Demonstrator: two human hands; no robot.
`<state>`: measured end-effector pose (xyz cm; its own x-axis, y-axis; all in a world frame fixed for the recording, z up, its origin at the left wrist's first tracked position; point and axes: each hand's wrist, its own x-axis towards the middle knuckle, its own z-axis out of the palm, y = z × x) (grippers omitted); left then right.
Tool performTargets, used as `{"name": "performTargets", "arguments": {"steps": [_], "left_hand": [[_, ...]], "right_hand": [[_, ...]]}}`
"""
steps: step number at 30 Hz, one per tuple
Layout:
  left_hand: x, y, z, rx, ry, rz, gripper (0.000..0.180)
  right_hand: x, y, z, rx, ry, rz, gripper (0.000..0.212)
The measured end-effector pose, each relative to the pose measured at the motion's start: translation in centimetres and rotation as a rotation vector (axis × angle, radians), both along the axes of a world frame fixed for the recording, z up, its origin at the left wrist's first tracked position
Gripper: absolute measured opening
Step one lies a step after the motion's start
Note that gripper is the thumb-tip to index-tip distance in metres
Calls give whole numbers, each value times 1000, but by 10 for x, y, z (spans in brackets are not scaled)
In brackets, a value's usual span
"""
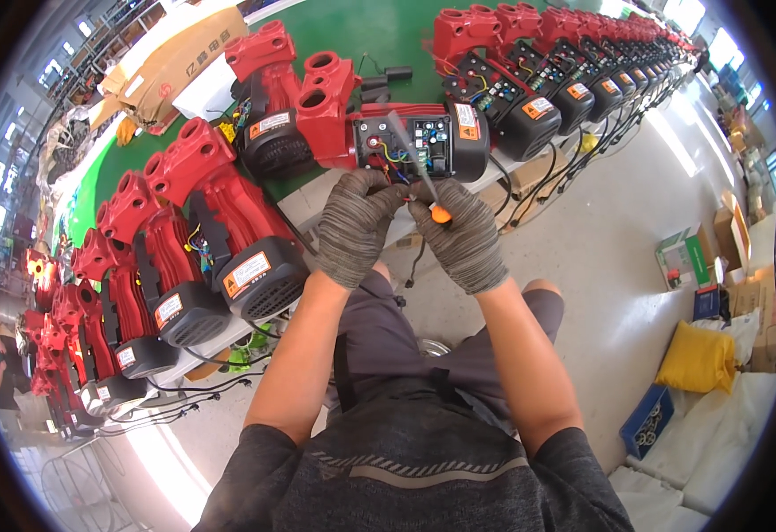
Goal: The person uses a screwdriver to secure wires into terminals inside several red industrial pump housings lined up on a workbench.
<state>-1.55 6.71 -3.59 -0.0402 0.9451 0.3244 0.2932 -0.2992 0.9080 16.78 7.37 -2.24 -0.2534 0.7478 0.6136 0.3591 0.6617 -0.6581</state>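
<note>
In front of me a red and black electric pump (pixel 379 142) lies on the bench with its circuit board (pixel 430 142) exposed. Thin coloured wires run from the board down toward my fingers. My left hand (pixel 357 226), in a grey striped glove, is closed at the pump's near edge, pinching a thin wire. Beside it, my right hand (pixel 466 235), gloved the same way, is closed around a screwdriver (pixel 441 214). Its orange handle end shows by the palm, and its slightly blurred shaft slants up over the board. The fingertips of both hands nearly meet and partly hide the wire.
More red pumps stand in rows along the bench, to the left (pixel 246 230) and far right (pixel 530 97). Black power cords hang over its edge. A cardboard box (pixel 175 62) sits at the back left; a yellow sack (pixel 696 356) and blue bin (pixel 647 421) are on the floor at right.
</note>
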Motion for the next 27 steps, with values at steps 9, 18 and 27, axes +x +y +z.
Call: {"name": "performTargets", "arguments": {"steps": [9, 18, 27], "left_hand": [[0, -3, 6, 354, 493, -4, 23], [2, -5, 12, 174, 214, -16, 17], [-9, 1, 8, 254, 192, -53, 20]], "right_hand": [[-7, -18, 1, -322, 77, -143, 14], [-5, -15, 8, -809, 653, 47, 17], [10, 9, 19, 119, -132, -95, 33]]}}
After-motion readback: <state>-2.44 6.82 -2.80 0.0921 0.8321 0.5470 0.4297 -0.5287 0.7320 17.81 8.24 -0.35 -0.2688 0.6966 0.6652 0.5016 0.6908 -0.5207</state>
